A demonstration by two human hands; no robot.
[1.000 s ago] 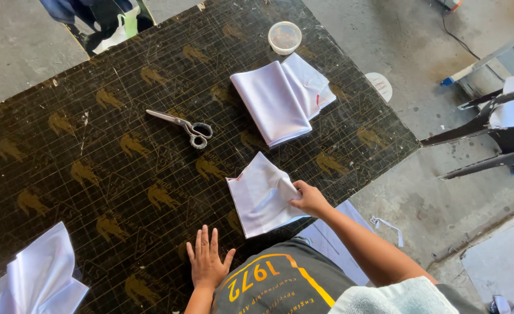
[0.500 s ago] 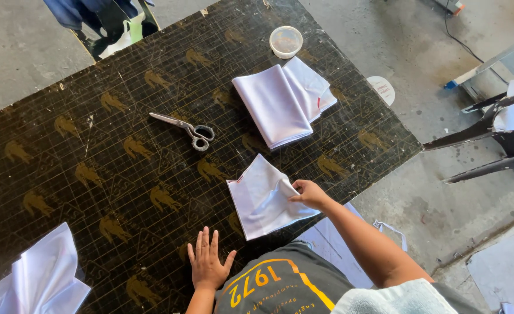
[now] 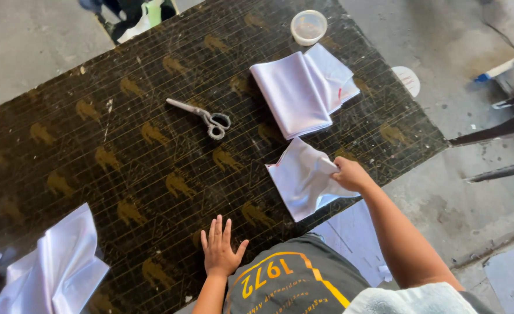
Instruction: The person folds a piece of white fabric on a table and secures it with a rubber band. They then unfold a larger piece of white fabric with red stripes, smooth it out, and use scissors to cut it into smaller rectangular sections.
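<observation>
The right hand point(image 3: 350, 173) pinched the cloth point(image 3: 303, 177) at its edge — the left hand point(image 3: 219, 251) lay flat, fingers spread, on the table point(image 3: 94, 163).

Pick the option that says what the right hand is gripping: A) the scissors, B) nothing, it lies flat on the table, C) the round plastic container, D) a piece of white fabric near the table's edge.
D: the right hand pinches the white fabric piece, while the scissors and plastic container lie untouched farther off.
</observation>
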